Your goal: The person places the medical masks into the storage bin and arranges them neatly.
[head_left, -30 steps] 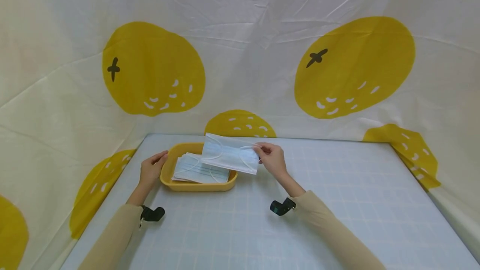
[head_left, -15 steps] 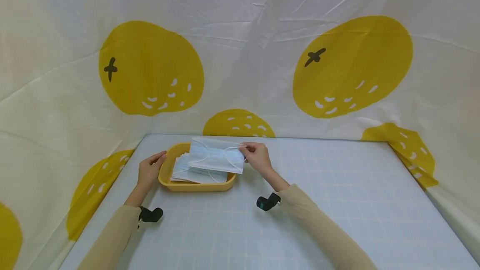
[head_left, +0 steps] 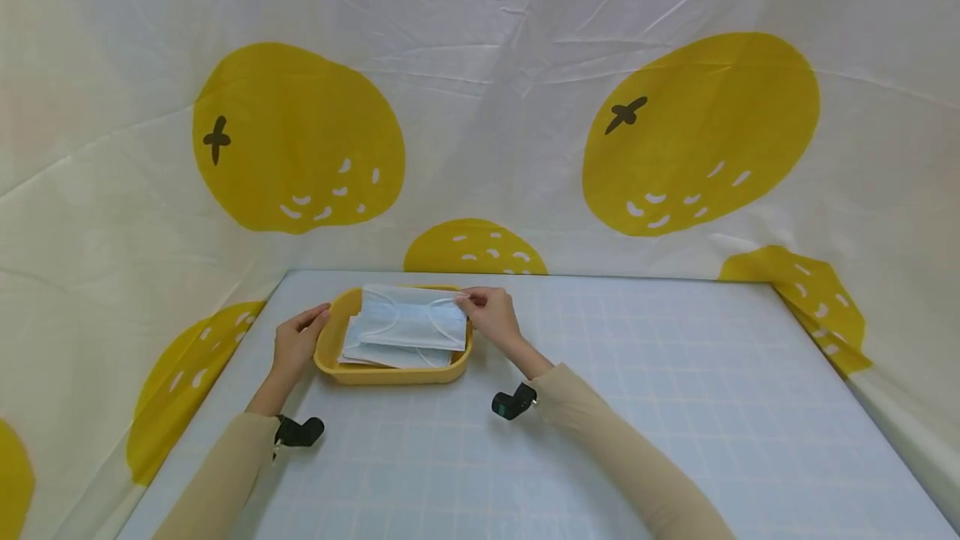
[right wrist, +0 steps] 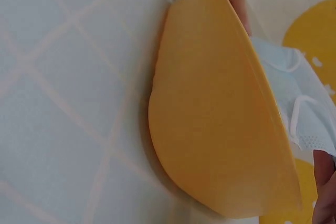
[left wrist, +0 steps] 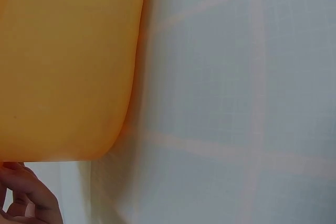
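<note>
A yellow plastic basket [head_left: 397, 376] with rounded corners stands at the back left of the table. Several light-blue face masks with white ear loops lie stacked [head_left: 358, 354] inside it. My right hand [head_left: 491, 319] pinches the right end of one face mask [head_left: 411, 322], which spans the basket over the stack. In the right wrist view this mask [right wrist: 310, 106] shows above the basket rim, tilted. My left hand [head_left: 295, 346] holds the basket's left rim. The left wrist view shows its curled fingers [left wrist: 31, 190] at the basket's end [left wrist: 68, 77].
The table [head_left: 637, 407] wears a pale blue checked cloth. Behind it and at both sides hangs a white curtain [head_left: 495, 140] with large yellow fruit prints. Each wrist carries a small black camera [head_left: 513, 401].
The right hand has moved left and slightly down with the face mask, bringing it from the basket's right edge to over the stack. The left hand keeps its place at the basket rim.
</note>
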Demonstrator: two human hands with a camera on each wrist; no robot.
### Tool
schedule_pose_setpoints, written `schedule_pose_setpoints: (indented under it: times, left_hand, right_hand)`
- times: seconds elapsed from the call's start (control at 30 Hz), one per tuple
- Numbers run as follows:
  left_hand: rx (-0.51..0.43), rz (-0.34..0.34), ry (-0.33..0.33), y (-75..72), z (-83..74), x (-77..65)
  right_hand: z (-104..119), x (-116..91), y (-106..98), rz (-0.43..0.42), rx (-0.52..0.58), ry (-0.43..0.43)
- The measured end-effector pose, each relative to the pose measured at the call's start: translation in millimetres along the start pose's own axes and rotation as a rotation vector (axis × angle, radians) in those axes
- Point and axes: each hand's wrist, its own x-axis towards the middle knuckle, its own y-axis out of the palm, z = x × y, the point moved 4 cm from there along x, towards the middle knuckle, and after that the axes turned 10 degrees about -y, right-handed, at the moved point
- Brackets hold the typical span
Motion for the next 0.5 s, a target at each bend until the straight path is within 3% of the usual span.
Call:
schedule_pose_setpoints:
  times: [0.5]
  left_hand:
    - [0.003, -0.013, 0.003, 1.1, 0.8, 1.6]
  right_hand:
    - [6, -1, 20, 0.070, -0.058, -0.018]
